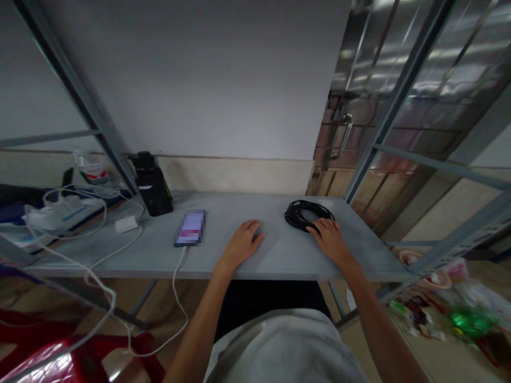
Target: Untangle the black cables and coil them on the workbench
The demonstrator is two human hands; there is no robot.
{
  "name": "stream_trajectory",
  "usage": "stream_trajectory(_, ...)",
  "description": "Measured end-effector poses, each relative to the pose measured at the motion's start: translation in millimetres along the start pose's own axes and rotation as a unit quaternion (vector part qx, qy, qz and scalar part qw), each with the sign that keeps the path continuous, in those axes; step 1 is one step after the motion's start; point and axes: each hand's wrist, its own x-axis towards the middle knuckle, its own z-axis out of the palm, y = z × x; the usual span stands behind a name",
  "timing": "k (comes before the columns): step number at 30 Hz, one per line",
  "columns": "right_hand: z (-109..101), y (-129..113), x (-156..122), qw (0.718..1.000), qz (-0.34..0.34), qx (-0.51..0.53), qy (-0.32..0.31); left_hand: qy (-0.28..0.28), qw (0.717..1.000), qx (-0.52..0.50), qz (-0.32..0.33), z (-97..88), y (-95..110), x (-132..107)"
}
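Observation:
A coil of black cable (297,215) lies on the right part of the grey table (267,258). My right hand (328,238) is at the coil's near right side, its fingers curled over the loops and the thumb against the near edge. Part of the coil is hidden under those fingers. To the left of it, my left hand (243,242) rests on the tabletop with thumb and fingers apart and nothing in it. Farther left lies a phone (191,227), its screen lit and blurred, with a white charging cable (174,284) plugged into its near end.
A black bottle-shaped object (151,186) stands at the back left. Beyond it are a white power strip (66,215), tangled white cords and a small white adapter (126,224). Metal frame posts (385,127) rise at both sides. A red plastic stool (59,361) is below left.

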Motion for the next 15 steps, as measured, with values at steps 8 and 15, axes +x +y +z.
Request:
stream_trajectory(8, -2, 3, 4, 0.992, 0.051, 0.100, 0.051, 0.002, 1.000, 0.014, 0.002, -1.7, 1, -1)
stream_trajectory(15, -53, 16, 51, 0.948, 0.158, 0.244, 0.127, -0.002, 1.000, 0.001, 0.001, -1.7, 3, -1)
